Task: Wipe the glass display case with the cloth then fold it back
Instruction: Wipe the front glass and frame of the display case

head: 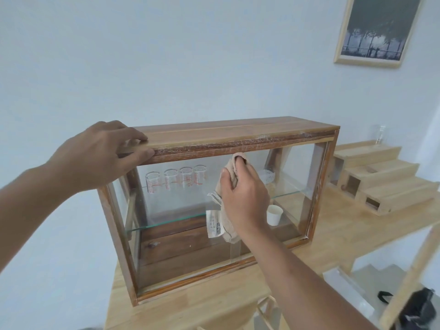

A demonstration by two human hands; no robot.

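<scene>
The glass display case [240,135], framed in dark wood, stands on a light wooden table [333,236]. My left hand [102,156] rests on its top left corner, thumb under the front edge, fingers on the wooden top. My right hand [245,196] presses a beige cloth [229,231] flat against the front glass near the middle. The cloth bunches above my fingers and hangs below my palm, with a white label showing. Inside, several measuring glasses [176,178] stand on a glass shelf and a white paper cup [274,215] sits lower right.
A stepped wooden stand [381,177] sits on the table to the right, with a clear glass [380,134] on its top step. A framed picture [378,29] hangs on the wall. A black bag [416,310] lies on the floor at lower right.
</scene>
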